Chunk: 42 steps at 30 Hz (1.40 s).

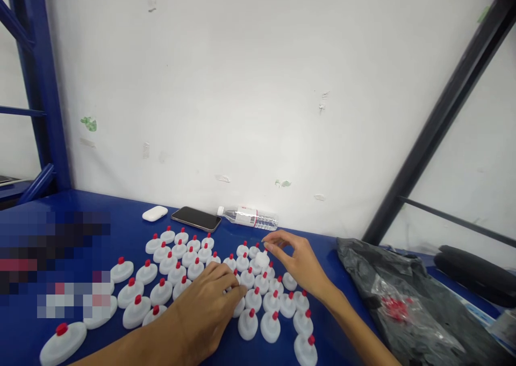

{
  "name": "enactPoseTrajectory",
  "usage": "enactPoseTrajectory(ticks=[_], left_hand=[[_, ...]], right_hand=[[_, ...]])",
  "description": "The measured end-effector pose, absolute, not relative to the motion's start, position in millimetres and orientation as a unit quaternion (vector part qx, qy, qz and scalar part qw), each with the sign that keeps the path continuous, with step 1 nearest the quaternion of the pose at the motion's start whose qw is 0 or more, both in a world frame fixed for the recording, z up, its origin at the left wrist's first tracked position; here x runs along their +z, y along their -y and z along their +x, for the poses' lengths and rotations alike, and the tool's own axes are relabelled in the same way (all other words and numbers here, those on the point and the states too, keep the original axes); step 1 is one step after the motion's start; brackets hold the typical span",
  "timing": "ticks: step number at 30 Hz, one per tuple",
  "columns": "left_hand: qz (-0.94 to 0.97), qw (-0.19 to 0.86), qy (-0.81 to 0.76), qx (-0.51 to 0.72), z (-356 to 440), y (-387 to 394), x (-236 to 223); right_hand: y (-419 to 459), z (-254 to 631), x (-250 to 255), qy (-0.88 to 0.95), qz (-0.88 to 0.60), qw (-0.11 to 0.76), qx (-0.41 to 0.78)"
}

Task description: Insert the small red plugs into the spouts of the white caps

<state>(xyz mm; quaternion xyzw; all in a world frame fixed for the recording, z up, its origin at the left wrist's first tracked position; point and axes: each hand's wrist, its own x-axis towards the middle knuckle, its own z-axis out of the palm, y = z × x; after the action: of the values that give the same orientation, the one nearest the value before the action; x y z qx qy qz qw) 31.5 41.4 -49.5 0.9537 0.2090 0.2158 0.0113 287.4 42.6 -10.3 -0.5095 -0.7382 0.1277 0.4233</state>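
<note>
Many small, flat white plastic bottles with red caps (169,264) stand in loose rows on the blue table (116,210). At the back of the right-hand group, my right hand (296,256) pinches a white bottle (262,259) by its top between thumb and fingertips. That bottle looks slightly raised above its neighbours. My left hand (215,296) lies over the middle of the bottles, palm down, fingers curled together. Whatever sits under its fingers is mostly hidden; a bit of white shows between them.
By the wall lie a white case (155,213), a phone (196,219) and a clear water bottle (250,217) on its side. On the right, a dark plastic bag (358,264) holds a clear bag of red pieces (395,308). Metal posts (439,113) frame the table.
</note>
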Motion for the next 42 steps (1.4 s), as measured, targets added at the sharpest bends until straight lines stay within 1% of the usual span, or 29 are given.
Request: enactPoseTrajectory(ticks=[14, 27, 42], left_hand=[[0.952, 0.008, -0.199, 0.233, 33.3, -43.5, -49.7], [0.948, 0.005, -0.191, 0.253, 33.0, -45.2, -52.5], [0.946, 0.002, -0.185, 0.267, 32.6, -44.6, -51.4]], right_hand=[[-38.3, 294.5, -3.1, 0.769, -0.506, 0.384, 0.073], [-38.2, 292.1, -4.0, 0.744, -0.53, 0.386, 0.13], [-38.4, 289.5, -8.1, 0.742, -0.53, 0.394, 0.118]])
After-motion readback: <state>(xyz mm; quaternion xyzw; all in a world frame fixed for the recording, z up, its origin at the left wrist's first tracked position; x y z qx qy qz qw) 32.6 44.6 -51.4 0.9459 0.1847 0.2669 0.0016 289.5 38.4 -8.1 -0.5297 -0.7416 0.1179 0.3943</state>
